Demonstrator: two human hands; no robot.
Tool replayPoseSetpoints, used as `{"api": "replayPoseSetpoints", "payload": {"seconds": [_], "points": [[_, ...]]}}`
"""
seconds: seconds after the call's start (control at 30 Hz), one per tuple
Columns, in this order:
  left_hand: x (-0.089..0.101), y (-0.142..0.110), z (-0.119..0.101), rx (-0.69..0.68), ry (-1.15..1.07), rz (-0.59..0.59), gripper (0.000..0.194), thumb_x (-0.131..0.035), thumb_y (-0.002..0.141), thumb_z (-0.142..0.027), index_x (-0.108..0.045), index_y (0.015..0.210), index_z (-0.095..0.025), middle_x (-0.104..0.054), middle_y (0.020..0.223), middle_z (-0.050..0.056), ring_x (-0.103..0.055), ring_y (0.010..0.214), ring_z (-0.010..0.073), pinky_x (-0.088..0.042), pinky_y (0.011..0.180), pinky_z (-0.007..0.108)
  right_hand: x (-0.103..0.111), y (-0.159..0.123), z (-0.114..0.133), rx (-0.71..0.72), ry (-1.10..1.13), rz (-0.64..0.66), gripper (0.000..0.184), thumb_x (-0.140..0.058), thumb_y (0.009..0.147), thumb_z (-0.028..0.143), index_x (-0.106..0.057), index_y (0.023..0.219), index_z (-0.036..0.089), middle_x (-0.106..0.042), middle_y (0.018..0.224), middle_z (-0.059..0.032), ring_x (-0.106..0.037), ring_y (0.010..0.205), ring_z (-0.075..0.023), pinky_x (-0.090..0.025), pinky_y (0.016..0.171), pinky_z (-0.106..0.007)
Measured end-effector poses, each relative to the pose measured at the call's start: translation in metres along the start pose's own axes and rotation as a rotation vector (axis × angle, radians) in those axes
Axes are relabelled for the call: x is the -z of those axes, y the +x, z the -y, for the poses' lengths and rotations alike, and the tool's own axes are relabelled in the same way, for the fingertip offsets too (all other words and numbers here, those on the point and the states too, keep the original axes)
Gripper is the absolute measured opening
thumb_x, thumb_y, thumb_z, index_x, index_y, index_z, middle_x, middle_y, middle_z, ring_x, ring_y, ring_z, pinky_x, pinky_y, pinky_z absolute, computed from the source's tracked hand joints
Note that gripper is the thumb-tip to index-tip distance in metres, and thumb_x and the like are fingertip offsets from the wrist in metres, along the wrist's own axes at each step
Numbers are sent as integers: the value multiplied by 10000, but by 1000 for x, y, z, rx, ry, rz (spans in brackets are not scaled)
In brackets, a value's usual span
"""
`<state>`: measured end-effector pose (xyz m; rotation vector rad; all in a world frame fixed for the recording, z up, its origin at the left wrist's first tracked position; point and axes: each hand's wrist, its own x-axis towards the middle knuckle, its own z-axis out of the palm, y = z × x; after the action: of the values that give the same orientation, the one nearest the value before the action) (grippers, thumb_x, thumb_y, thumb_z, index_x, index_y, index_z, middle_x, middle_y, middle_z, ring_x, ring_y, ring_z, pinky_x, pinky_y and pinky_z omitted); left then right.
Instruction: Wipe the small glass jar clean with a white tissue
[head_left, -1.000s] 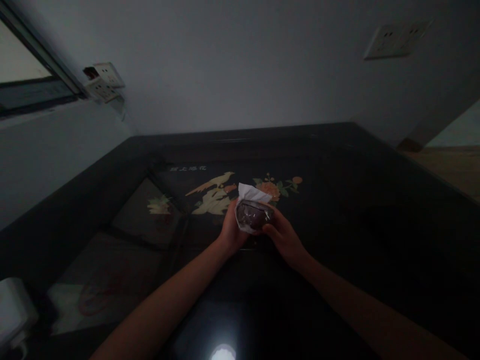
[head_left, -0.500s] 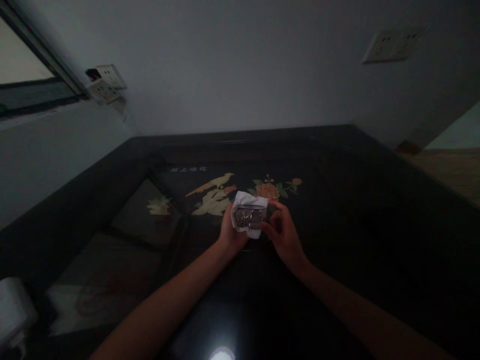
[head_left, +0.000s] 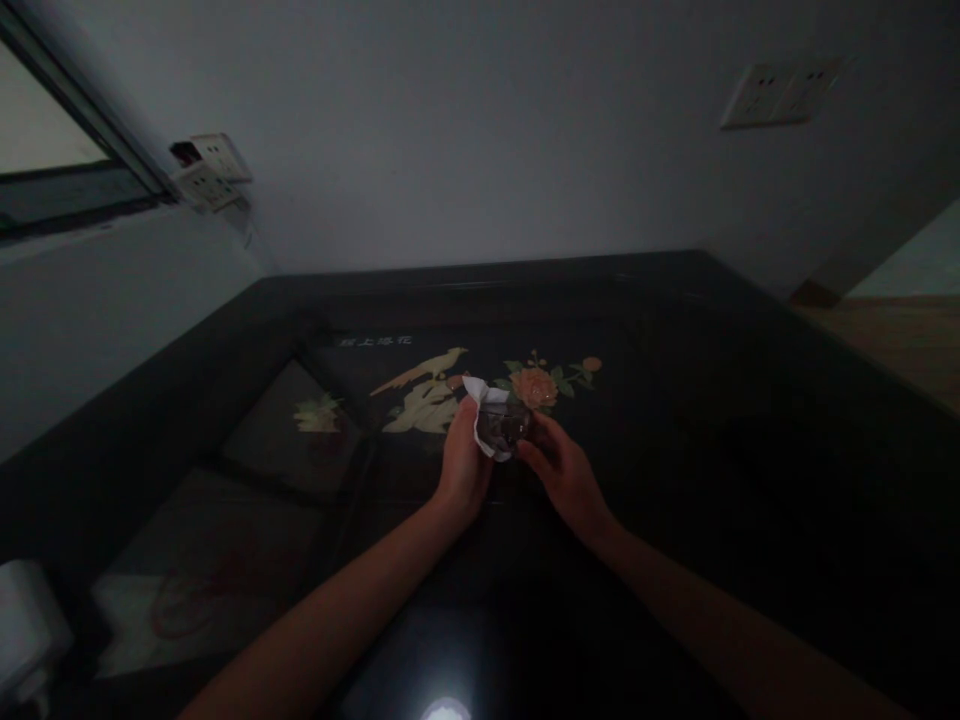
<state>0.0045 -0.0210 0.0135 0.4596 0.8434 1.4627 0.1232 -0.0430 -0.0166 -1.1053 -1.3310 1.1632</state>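
A small, clear object that looks like a drinking glass (head_left: 508, 425) is held above the dark table, partly wrapped in white paper (head_left: 484, 394). Around the paper and the glass's left side, my left hand (head_left: 460, 462) is closed; the palm hides part of the wrapping. My right hand (head_left: 562, 468) pinches the bare right end of the glass between thumb and fingers. Loose corners of the paper stick up at the upper left. The scene is dim, so fine detail of the glass cannot be made out.
The glossy black tabletop (head_left: 645, 560) carries a bird and flower (head_left: 534, 387) picture and reflects a window and a lamp. A white plug-like object (head_left: 30, 620) lies at the left edge. Sockets (head_left: 780, 92) are on the wall behind.
The paper has shifted left off the glass's right end, so more of the glass shows. My left hand has turned slightly, and my right fingers have closed in on the glass.
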Motion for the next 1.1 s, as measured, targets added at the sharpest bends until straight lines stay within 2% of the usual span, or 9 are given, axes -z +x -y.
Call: {"api": "replayPoseSetpoints", "payload": {"seconds": [0.17,0.27,0.37,0.53,0.67,0.77,0.93,1.1], "points": [[8,-5,3,-128,255,113,339,-527,863,-403,-565,1142,-215,-639,1088,39,-607,975,175,-464,872,291,0,0,4,-5,47,31,587,-686,751,456,-483,1235,192,-631,1194,-115,-616,1078,-248,-506,913,-383],[11,-7,2,-215,434,191,391,-492,884,-423,-533,1225,-237,-579,1254,48,-531,1159,214,-422,968,323,0,1,4,-20,93,11,597,-715,716,452,-492,1203,190,-645,1167,-110,-628,1055,-246,-502,916,-383],[11,-9,0,-257,503,234,421,-459,902,-417,-499,1278,-230,-521,1338,47,-450,1261,223,-370,1030,324,-1,1,3,-7,106,-11,598,-728,698,449,-500,1186,189,-650,1145,-103,-629,1042,-244,-499,910,-381],[11,-7,0,-256,483,241,408,-451,904,-417,-508,1266,-238,-559,1292,44,-507,1200,219,-370,1032,334,0,2,1,9,36,-107,615,-734,675,479,-526,1175,188,-619,1182,-112,-588,1092,-259,-479,923,-393],[11,-3,-2,-244,428,251,378,-463,891,-428,-549,1206,-236,-599,1230,49,-560,1127,216,-422,975,331,3,3,5,-7,81,-70,521,-707,693,508,-582,1082,186,-679,1059,-84,-635,985,-248,-500,870,-381],[10,0,-3,-232,412,206,389,-448,886,-452,-574,1163,-209,-630,1174,65,-590,1074,219,-461,922,337,4,3,7,-7,124,-51,473,-702,692,518,-609,1014,185,-704,1000,-71,-653,938,-247,-516,831,-370],[10,0,-6,-271,593,243,407,-399,895,-485,-626,1060,-191,-675,1053,56,-608,1008,213,-469,905,337,6,2,8,2,145,-12,462,-701,701,509,-623,1020,185,-712,1023,-80,-656,962,-257,-514,843,-379],[9,-2,-12,-384,724,272,424,-333,928,-450,-608,1116,-189,-660,1121,60,-607,1011,204,-465,909,326,5,3,5,-12,206,40,511,-735,668,490,-619,1071,199,-709,1038,-72,-650,998,-265,-511,867,-395]]}}
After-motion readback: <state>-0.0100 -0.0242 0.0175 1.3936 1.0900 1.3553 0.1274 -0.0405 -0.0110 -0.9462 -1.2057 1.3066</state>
